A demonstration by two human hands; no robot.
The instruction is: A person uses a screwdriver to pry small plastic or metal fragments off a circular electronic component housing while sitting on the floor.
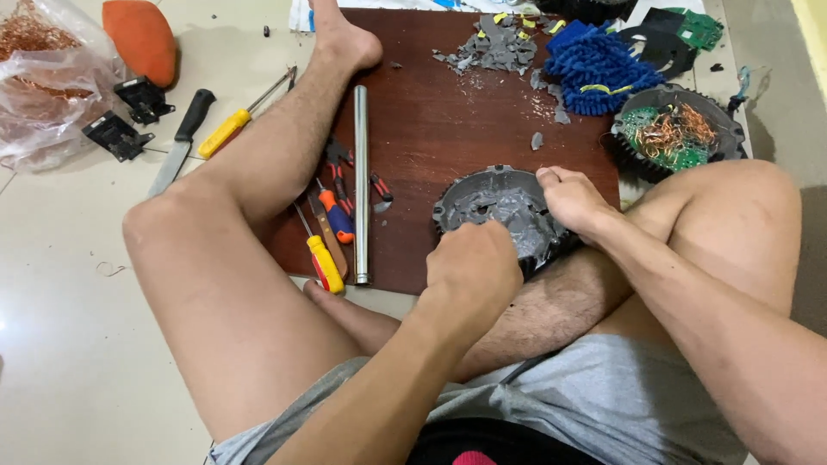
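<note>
1. At far left we see a clear plastic bag of copper wire (pixel 39 60), with an orange pad (pixel 142 39) beside it and two black brackets (pixel 129 116) just near of them.
2. Right of these lie a black-handled knife (pixel 181 142) and a yellow-handled screwdriver (pixel 237 120) on the tiled floor (pixel 77 344).
3. On the left part of the brown board (pixel 431 129) we note pliers (pixel 338 164), more screwdrivers (pixel 327 245) and a metal tube (pixel 361 185) running near to far.
4. Our left hand (pixel 474 267) is closed in a fist at the near edge of the grey round housing (pixel 500 211); what it grips is hidden.
5. The housing rests on the board's near edge, against our leg.
6. Our right hand (pixel 573 202) is curled shut over the housing's right rim.
7. Far right: grey fragments (pixel 495 47), a blue mop pad (pixel 594 65), and a black round casing (pixel 676 129) holding copper windings.
</note>
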